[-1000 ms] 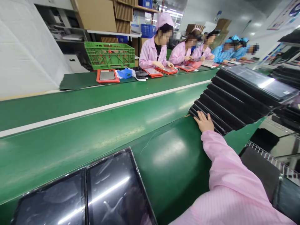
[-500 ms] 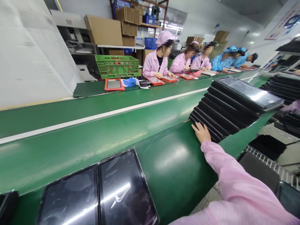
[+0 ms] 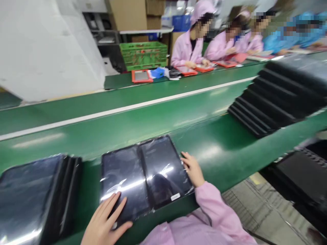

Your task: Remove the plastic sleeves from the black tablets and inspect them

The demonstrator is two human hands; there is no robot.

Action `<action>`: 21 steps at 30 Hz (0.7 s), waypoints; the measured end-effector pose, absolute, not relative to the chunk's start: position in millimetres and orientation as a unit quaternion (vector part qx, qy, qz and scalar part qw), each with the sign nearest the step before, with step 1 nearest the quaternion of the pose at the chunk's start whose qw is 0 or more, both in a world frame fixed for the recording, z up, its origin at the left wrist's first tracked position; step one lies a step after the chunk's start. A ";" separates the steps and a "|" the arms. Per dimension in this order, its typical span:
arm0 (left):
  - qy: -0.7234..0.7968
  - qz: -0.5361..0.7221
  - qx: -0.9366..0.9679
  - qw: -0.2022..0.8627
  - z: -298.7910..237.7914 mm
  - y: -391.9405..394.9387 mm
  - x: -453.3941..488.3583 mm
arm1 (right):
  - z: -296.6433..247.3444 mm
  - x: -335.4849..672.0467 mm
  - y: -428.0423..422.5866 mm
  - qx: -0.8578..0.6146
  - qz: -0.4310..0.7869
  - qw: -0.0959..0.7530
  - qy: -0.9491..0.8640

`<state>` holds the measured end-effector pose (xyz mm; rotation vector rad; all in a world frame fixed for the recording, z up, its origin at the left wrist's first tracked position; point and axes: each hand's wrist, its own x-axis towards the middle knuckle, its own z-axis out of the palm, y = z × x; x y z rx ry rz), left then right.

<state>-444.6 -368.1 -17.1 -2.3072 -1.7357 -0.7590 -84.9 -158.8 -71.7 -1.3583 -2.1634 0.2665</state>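
Observation:
Two black glossy tablets in clear film (image 3: 145,170) lie side by side on the near green ledge (image 3: 214,153). My left hand (image 3: 106,221) rests flat on the near corner of the left tablet, fingers stretched out. My right hand (image 3: 192,168) touches the right edge of the right tablet, fingers extended. Both sleeves are pink. A slanted stack of black tablets (image 3: 273,98) leans on the ledge to the right, apart from my hands. Another wrapped black stack (image 3: 33,197) lies at the far left.
A green conveyor belt with a white stripe (image 3: 127,109) runs across. Beyond it, several people in pink and blue coats work on red-framed tablets (image 3: 141,75). A green crate (image 3: 143,54) and cardboard boxes stand behind. Dark trays (image 3: 298,173) sit low at the right.
My right hand has left the slanted stack and come back left to the right tablet's edge. My left hand has come into view on the left tablet. The view swung left and down.

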 end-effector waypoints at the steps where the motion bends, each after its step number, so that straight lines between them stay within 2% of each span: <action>1: -0.578 -0.233 -0.779 0.071 -12.8 -368.0 -443.7 | -64.4 -83.0 -160.0 -0.504 0.129 0.293 -0.803; 8: -0.583 -0.282 -0.760 0.045 8.7 -365.2 -432.5 | 4.2 -97.2 -109.9 -0.493 0.277 0.313 -0.763; 11: -0.578 -0.353 -0.733 0.056 12.3 -366.8 -426.2 | 43.2 -138.7 -105.9 -0.474 0.293 0.292 -0.777; 14: -0.675 -0.452 -0.582 0.028 5.5 -373.0 -425.4 | 72.5 -184.5 -105.9 -0.420 0.265 0.263 -0.827; 17: -0.731 -0.545 -0.411 -0.020 -10.0 -384.5 -425.8 | 79.9 -217.0 -104.1 -0.372 0.263 0.250 -0.855; 21: -0.675 -0.593 -0.439 -0.014 -24.5 -399.5 -423.0 | 59.6 -231.7 -103.8 -0.327 0.331 0.218 -0.858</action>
